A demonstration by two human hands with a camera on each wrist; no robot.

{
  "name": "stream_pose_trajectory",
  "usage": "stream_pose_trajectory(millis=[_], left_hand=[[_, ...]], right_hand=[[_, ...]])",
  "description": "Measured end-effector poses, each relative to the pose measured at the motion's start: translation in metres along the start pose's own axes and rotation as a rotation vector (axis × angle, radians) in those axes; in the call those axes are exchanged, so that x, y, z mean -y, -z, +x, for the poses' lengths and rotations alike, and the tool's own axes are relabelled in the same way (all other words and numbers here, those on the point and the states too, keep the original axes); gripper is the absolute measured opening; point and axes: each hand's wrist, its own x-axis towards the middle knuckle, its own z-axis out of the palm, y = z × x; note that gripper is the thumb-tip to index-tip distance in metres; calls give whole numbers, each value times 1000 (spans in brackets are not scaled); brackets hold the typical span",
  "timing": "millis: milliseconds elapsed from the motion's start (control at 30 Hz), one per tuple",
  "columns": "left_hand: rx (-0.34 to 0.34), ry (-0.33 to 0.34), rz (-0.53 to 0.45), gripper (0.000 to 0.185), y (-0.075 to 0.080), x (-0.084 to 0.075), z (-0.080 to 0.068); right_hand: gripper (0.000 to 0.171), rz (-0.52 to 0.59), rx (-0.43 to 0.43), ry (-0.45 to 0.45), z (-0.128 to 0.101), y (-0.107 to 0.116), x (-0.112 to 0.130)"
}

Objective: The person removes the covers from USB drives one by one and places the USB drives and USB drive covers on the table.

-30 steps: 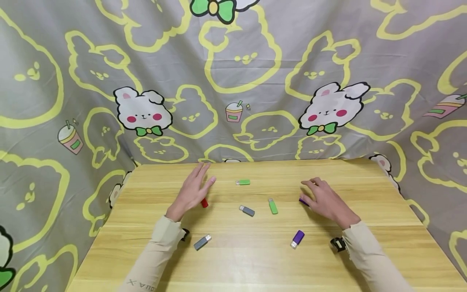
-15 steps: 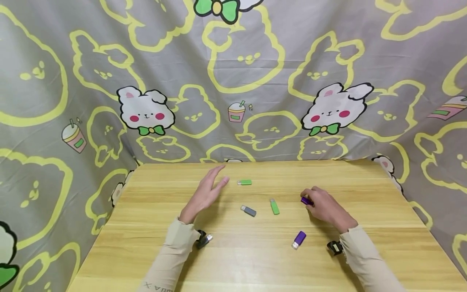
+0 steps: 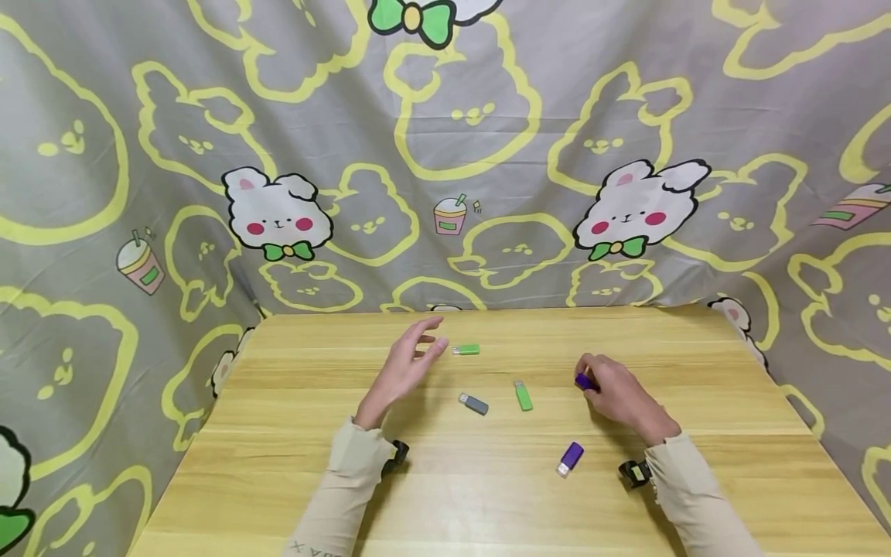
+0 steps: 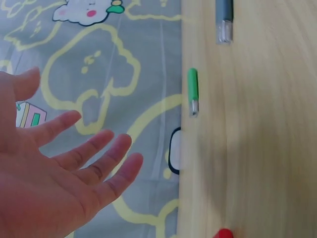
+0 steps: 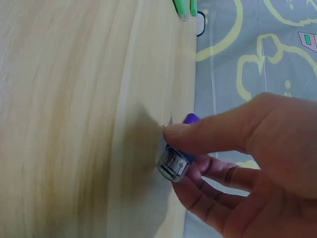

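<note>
My right hand (image 3: 616,391) pinches a purple USB stick (image 3: 585,382) between thumb and fingers at the right of the table. In the right wrist view the clear-capped metal plug (image 5: 173,166) of that stick points toward the camera. My left hand (image 3: 407,363) hovers with loosely spread fingers and holds nothing, palm turned inward. Just right of its fingertips lies a green USB stick (image 3: 466,350). A grey USB stick (image 3: 473,403) and a second green USB stick (image 3: 524,395) lie between the hands. Nearer the front is another purple USB stick (image 3: 570,459).
A red object's end (image 4: 224,233) shows at the bottom of the left wrist view. The wooden table (image 3: 487,503) ends at a grey patterned curtain (image 3: 501,186) behind and at both sides. Black wrist cameras (image 3: 634,473) sit under the sleeves.
My right hand has closed on the purple USB stick. My left hand has moved right from over the red stick toward the far green one, its arm now covering the near grey stick.
</note>
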Motion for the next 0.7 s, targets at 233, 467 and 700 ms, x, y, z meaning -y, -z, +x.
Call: stream_pose_trajectory(millis=[233,467,700], left_hand=[[-40,-20,-89,39,-6,-7,5],[-85,-10,-156,31,-15,-15,11],[-110,-7,-231,27,-20,-15,14]], right_hand=[[30,39,-97,12,12,2,9],[30,77,-212,7,27,3,23],[28,245,-326,-31,39,-1,34]])
